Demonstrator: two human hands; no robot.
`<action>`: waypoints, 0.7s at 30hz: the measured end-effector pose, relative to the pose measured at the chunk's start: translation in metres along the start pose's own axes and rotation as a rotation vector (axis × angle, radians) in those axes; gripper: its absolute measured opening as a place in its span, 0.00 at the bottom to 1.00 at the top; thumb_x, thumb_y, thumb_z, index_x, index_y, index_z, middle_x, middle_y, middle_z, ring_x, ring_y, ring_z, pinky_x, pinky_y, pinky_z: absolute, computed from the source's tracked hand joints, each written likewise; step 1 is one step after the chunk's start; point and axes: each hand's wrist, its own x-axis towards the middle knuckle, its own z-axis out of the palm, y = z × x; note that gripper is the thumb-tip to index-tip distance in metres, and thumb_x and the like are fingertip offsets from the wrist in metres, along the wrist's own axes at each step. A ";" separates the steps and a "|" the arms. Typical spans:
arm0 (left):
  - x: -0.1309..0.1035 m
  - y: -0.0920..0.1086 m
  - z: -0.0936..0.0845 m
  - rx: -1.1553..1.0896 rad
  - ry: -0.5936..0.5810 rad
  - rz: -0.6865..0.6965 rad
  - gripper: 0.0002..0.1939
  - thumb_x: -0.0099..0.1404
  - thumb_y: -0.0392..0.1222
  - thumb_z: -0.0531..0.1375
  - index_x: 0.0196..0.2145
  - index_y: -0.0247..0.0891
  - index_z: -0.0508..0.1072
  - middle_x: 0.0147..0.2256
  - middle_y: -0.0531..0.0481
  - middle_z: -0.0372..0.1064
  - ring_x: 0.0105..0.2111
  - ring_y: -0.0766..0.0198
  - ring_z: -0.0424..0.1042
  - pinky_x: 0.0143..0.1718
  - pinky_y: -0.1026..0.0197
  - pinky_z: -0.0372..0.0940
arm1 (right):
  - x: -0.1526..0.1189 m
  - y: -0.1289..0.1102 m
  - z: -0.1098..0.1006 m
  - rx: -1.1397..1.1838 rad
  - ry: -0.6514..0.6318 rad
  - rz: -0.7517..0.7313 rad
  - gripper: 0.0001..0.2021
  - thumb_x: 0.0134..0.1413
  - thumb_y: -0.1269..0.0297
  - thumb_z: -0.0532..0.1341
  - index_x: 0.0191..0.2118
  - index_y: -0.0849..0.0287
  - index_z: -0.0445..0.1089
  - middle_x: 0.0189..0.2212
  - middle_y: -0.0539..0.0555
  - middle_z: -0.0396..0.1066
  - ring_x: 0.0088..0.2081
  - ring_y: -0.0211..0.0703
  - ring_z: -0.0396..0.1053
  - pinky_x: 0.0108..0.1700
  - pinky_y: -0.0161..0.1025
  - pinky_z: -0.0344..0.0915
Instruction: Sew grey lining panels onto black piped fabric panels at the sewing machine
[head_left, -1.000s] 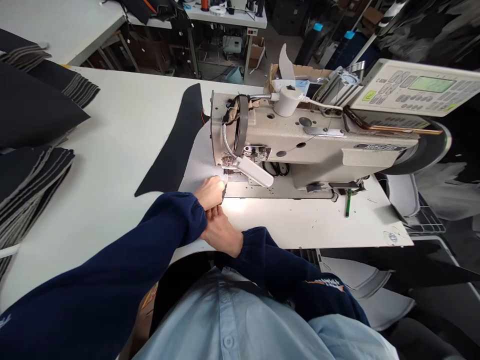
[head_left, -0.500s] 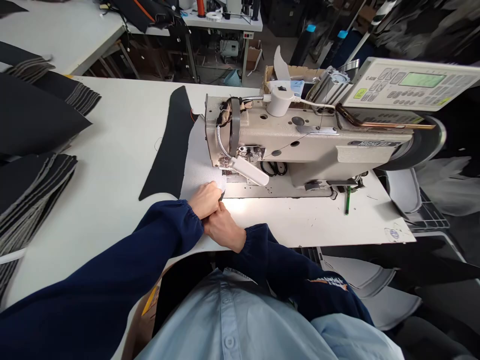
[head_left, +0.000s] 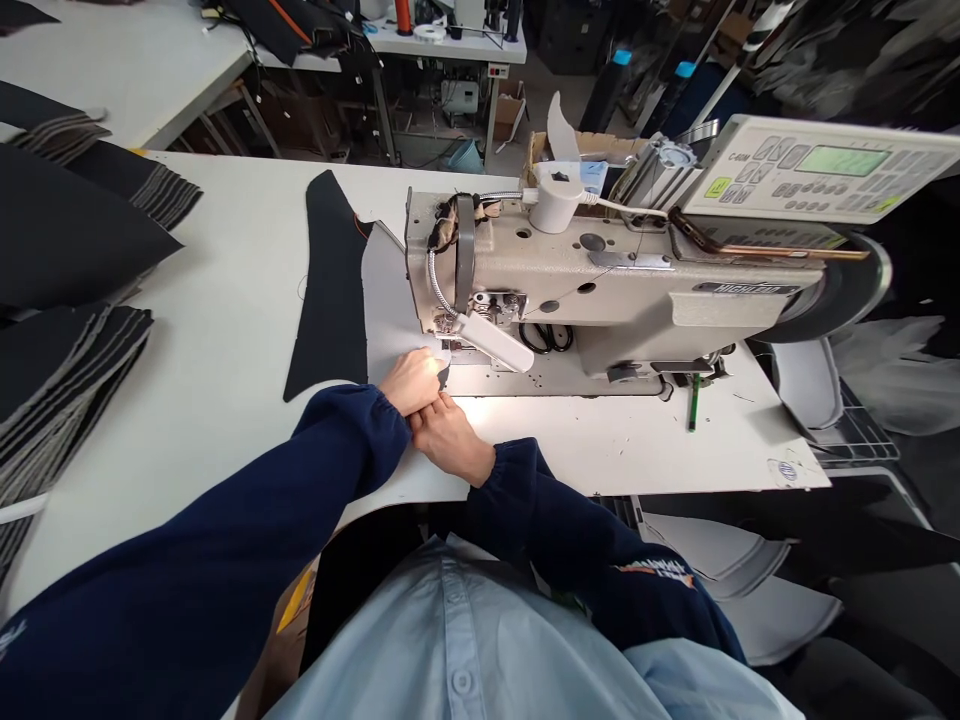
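Note:
A sewing machine (head_left: 525,260) stands over a grey fabric piece (head_left: 386,300), whose right edge runs in by the presser foot. Joined to that piece on the left is a black fabric panel (head_left: 330,290), lying flat on the table. My left hand (head_left: 411,380) is closed on the grey fabric just in front of the foot. Right below it, my right hand (head_left: 452,440) has its fingers curled round the near end of the fabric, touching the left hand. What the fingertips pinch is partly hidden.
Black-handled scissors (head_left: 551,337) lie under the machine arm. A lamp head (head_left: 499,343) hangs near the needle. Stacks of dark cut pieces (head_left: 67,400) fill the table's left side. A control panel (head_left: 817,165) sits above the machine, and a green tool (head_left: 694,402) is at right.
The black panel has swung left and turned more upright, with the grey piece turning along. My left hand has shifted slightly up; the right hand's fingers have re-curled beside it.

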 end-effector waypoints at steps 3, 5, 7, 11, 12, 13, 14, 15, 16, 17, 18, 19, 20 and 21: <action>-0.015 -0.006 -0.003 0.007 0.032 0.054 0.20 0.55 0.28 0.52 0.43 0.36 0.74 0.40 0.41 0.65 0.40 0.55 0.67 0.41 0.57 0.64 | -0.003 -0.003 -0.001 0.050 0.036 -0.035 0.12 0.60 0.78 0.51 0.37 0.68 0.73 0.36 0.64 0.73 0.40 0.50 0.68 0.44 0.47 0.66; -0.026 -0.007 -0.007 0.038 -0.020 0.051 0.21 0.56 0.27 0.50 0.44 0.37 0.74 0.38 0.42 0.65 0.36 0.57 0.66 0.38 0.58 0.63 | -0.004 -0.005 -0.002 0.075 0.043 -0.074 0.13 0.61 0.79 0.50 0.36 0.67 0.72 0.35 0.64 0.72 0.39 0.49 0.68 0.43 0.46 0.66; -0.033 -0.005 -0.012 0.070 -0.077 0.042 0.18 0.58 0.27 0.49 0.41 0.36 0.74 0.36 0.43 0.64 0.33 0.59 0.66 0.34 0.59 0.62 | -0.005 -0.006 -0.002 0.075 0.048 -0.087 0.13 0.61 0.79 0.50 0.36 0.67 0.72 0.34 0.63 0.72 0.39 0.48 0.68 0.42 0.45 0.66; -0.032 0.004 -0.015 0.136 -0.082 0.086 0.14 0.59 0.29 0.50 0.36 0.34 0.75 0.37 0.41 0.65 0.35 0.56 0.67 0.36 0.57 0.62 | -0.004 -0.004 -0.001 0.042 0.059 -0.040 0.13 0.60 0.80 0.50 0.37 0.68 0.73 0.33 0.62 0.73 0.38 0.49 0.69 0.40 0.44 0.68; -0.029 0.005 -0.014 0.150 -0.077 0.098 0.14 0.59 0.29 0.50 0.35 0.34 0.75 0.37 0.40 0.65 0.36 0.55 0.67 0.37 0.57 0.62 | -0.003 -0.002 -0.001 0.035 0.052 -0.026 0.13 0.60 0.80 0.51 0.36 0.67 0.73 0.33 0.62 0.73 0.38 0.49 0.69 0.40 0.44 0.68; -0.027 0.007 -0.013 0.161 -0.074 0.107 0.14 0.59 0.29 0.50 0.35 0.33 0.75 0.36 0.40 0.66 0.36 0.55 0.68 0.38 0.56 0.62 | -0.003 -0.001 0.000 0.027 0.044 -0.014 0.13 0.59 0.80 0.51 0.36 0.67 0.73 0.33 0.62 0.74 0.38 0.50 0.69 0.40 0.44 0.68; -0.024 0.007 -0.011 0.168 -0.070 0.111 0.14 0.60 0.29 0.50 0.35 0.33 0.75 0.36 0.39 0.66 0.36 0.54 0.68 0.38 0.56 0.62 | -0.003 0.000 0.001 0.019 0.041 -0.003 0.12 0.58 0.80 0.52 0.36 0.67 0.74 0.33 0.62 0.74 0.39 0.50 0.70 0.40 0.44 0.68; -0.021 0.008 -0.010 0.171 -0.065 0.110 0.14 0.60 0.30 0.50 0.36 0.32 0.75 0.36 0.39 0.66 0.37 0.53 0.68 0.39 0.56 0.62 | -0.003 0.001 0.002 0.012 0.044 0.007 0.12 0.58 0.79 0.53 0.37 0.68 0.74 0.34 0.63 0.74 0.40 0.51 0.70 0.41 0.45 0.69; -0.018 0.008 -0.008 0.169 -0.057 0.106 0.14 0.61 0.31 0.50 0.36 0.32 0.76 0.37 0.38 0.66 0.37 0.53 0.69 0.39 0.56 0.63 | -0.003 0.002 0.003 0.007 0.051 0.018 0.11 0.58 0.79 0.53 0.38 0.68 0.74 0.35 0.64 0.74 0.42 0.52 0.70 0.42 0.46 0.69; -0.015 0.008 -0.007 0.162 -0.049 0.100 0.15 0.62 0.32 0.50 0.37 0.32 0.76 0.37 0.38 0.67 0.37 0.53 0.69 0.39 0.55 0.63 | -0.003 0.003 0.004 0.001 0.059 0.030 0.11 0.58 0.78 0.54 0.39 0.69 0.74 0.37 0.65 0.74 0.43 0.54 0.70 0.44 0.47 0.69; -0.013 0.008 -0.005 0.152 -0.042 0.090 0.15 0.63 0.33 0.50 0.38 0.32 0.76 0.37 0.38 0.67 0.37 0.53 0.69 0.39 0.55 0.63 | -0.003 0.004 0.005 -0.002 0.067 0.041 0.11 0.58 0.76 0.54 0.41 0.69 0.74 0.39 0.66 0.74 0.45 0.55 0.70 0.46 0.48 0.68; -0.010 0.008 -0.004 0.138 -0.037 0.077 0.15 0.63 0.34 0.50 0.39 0.32 0.76 0.38 0.38 0.67 0.37 0.53 0.70 0.39 0.55 0.63 | -0.003 0.005 0.006 -0.001 0.070 0.049 0.12 0.59 0.75 0.55 0.42 0.70 0.74 0.40 0.67 0.74 0.47 0.55 0.69 0.49 0.49 0.67; -0.007 0.007 -0.003 0.123 -0.036 0.062 0.16 0.64 0.34 0.50 0.40 0.32 0.76 0.38 0.38 0.67 0.37 0.53 0.70 0.39 0.55 0.64 | -0.003 0.006 0.008 0.006 0.068 0.058 0.12 0.59 0.75 0.54 0.43 0.71 0.74 0.40 0.68 0.74 0.48 0.56 0.69 0.51 0.50 0.66; -0.005 0.007 -0.002 0.107 -0.039 0.045 0.17 0.64 0.35 0.50 0.41 0.32 0.77 0.39 0.38 0.68 0.37 0.53 0.70 0.40 0.55 0.64 | -0.003 0.007 0.008 0.019 0.060 0.066 0.12 0.60 0.75 0.54 0.44 0.71 0.73 0.40 0.69 0.74 0.48 0.55 0.68 0.53 0.51 0.65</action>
